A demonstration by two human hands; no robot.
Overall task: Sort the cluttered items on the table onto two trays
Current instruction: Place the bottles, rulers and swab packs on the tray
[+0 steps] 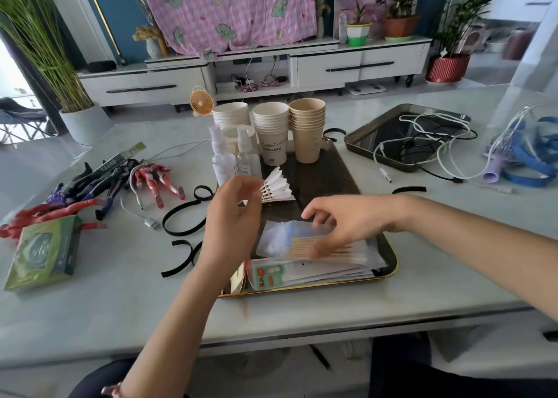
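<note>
A dark near tray [389,266] with a gold rim holds three stacks of paper cups [273,131], two spray bottles [223,159] and flat packets [317,273] at its front. My left hand [232,219] is over the tray's left edge and pinches the base of a white feather shuttlecock stack [276,186]. My right hand [341,225] is over the tray's front, thumb and curled fingers on a clear packet of wooden sticks [302,245]. To the right, a second dark far tray [359,151] holds tangled white and black cables [428,131].
Toy figures [99,183], a green box [42,252], black straps [181,219] and a USB cable [145,216] lie to the left of the near tray. A small orange fan [201,103] stands behind the cups. Blue cords and a purple tool [513,162] lie far right.
</note>
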